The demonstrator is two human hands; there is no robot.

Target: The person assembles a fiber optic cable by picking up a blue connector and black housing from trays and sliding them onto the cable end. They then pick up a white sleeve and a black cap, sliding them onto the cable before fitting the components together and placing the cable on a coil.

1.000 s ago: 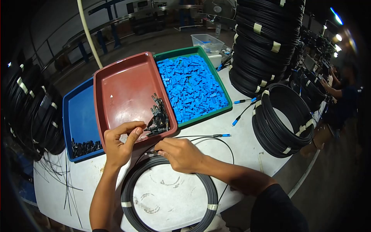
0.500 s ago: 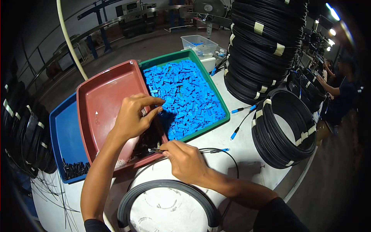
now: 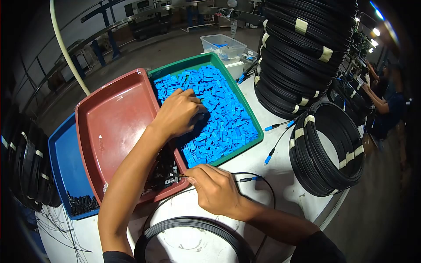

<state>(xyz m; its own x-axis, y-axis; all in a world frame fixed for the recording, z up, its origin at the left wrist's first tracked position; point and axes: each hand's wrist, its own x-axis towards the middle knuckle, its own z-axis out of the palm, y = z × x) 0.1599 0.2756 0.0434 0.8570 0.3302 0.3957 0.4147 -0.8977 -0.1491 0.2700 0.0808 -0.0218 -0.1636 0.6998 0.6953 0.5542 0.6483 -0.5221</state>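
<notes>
My left hand (image 3: pixel 182 113) is over the green tray (image 3: pixel 259 133), its fingers curled down against the heap of small blue plastic connector housings (image 3: pixel 219 107). Its fingertips are hidden, so I cannot see what lies between them. My right hand (image 3: pixel 215 190) pinches a thin black cable near its end, by the front right corner of the red tray (image 3: pixel 116 109). The cable's tip points left over small dark and grey parts (image 3: pixel 169 177) in that tray. On the white table below lies a coil of black cable (image 3: pixel 197 222).
A blue tray (image 3: pixel 66 153) holds small black parts (image 3: pixel 82 204). Tall stacked cable coils (image 3: pixel 302 57) and a lower coil (image 3: pixel 326 149) stand to the right, with blue-tipped cable ends (image 3: pixel 268 157) beside them. A clear bin (image 3: pixel 223 46) sits behind. Another person (image 3: pixel 386 105) works far right.
My left hand has moved right, from above the red tray's edge down onto the blue housings. My right hand still grips the cable and has shifted slightly. The view has moved a little.
</notes>
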